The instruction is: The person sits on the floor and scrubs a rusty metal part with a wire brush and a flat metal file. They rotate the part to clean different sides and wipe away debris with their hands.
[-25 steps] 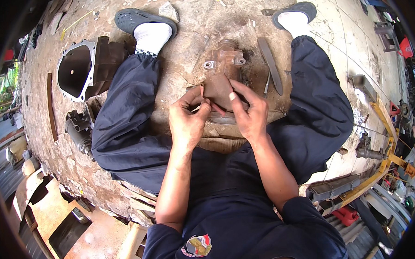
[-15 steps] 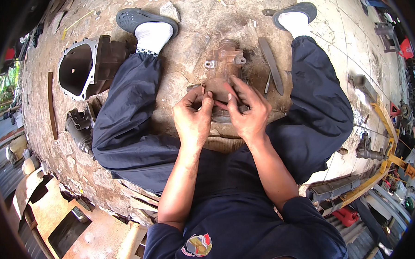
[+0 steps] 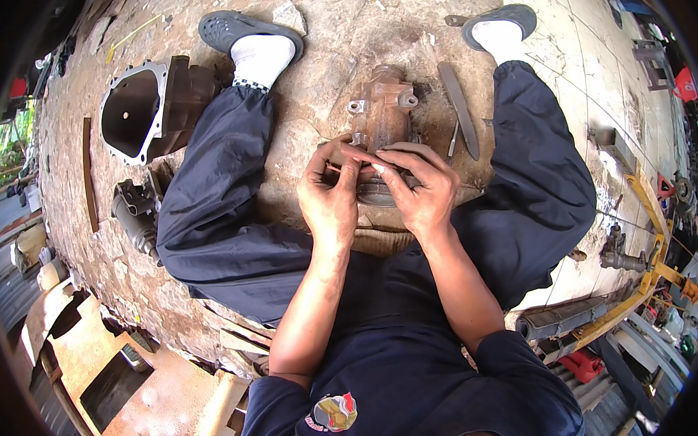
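Between my hands is a folded piece of reddish-brown sandpaper, pinched at both sides. My left hand closes on its left part, thumb against fingers. From the right, my right hand grips the other part with thumb and fingertips. Just beyond and beneath them a rusty brown cast metal housing stands on the ground between my legs, with bolt lugs on both sides. The hands and the sheet hide part of its near end.
Right of the housing lie a long flat dark blade and a thin rod-like tool. A large open bell-shaped casing rests beyond my left leg, near a grey metal part. A yellow metal frame stands at the far right.
The sandpaper, spread flatter before, is now folded narrower. My right fingers have come over toward the left hand, and more of the housing shows.
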The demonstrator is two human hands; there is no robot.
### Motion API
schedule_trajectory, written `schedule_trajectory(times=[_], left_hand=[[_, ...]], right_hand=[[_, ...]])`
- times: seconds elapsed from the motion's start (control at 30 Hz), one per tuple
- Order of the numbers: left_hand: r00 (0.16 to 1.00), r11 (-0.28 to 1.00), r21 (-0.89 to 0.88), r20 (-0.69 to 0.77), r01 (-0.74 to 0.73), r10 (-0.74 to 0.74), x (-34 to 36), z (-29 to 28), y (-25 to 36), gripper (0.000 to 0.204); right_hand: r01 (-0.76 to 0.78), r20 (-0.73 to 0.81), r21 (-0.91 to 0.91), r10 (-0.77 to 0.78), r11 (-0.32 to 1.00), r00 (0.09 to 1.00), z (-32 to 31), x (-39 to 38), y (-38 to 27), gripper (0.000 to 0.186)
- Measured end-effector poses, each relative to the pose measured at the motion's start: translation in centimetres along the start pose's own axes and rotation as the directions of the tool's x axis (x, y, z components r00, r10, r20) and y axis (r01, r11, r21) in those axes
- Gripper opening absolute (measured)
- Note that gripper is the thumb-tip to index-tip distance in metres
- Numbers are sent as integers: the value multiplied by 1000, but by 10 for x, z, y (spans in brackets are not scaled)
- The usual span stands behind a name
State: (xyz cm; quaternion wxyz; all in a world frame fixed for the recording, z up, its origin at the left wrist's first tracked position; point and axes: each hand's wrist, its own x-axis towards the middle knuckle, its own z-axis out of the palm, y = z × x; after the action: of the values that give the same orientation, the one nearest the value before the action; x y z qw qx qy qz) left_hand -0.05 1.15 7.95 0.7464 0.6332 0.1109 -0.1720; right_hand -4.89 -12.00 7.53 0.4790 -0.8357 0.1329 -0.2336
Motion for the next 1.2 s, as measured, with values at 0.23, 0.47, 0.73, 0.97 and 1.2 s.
schedule_trajectory(times=[0.23,0.47,0.73,0.97,1.2], left_hand=[[989,988,113,116,-107,94,-5,-4,-6,65],[966,943,-325,258,77,10,-2,-17,-3,70],[960,860,-470,271,198,-73,0,-25,6,50],[945,931,-347,326,115,5,1,-33,1,43],[931,897,-409,364,168,-8,2,-36,7,45]], right_hand=[[88,59,-10,-87,996,994,0,-1,9,25],[159,145,84,-170,984,975,-6,1,11,28],[176,276,100,-197,979,941,-16,5,12,34],[176,286,116,-203,978,937,-16,2,14,38],[155,315,69,-169,985,934,-15,1,5,43]])
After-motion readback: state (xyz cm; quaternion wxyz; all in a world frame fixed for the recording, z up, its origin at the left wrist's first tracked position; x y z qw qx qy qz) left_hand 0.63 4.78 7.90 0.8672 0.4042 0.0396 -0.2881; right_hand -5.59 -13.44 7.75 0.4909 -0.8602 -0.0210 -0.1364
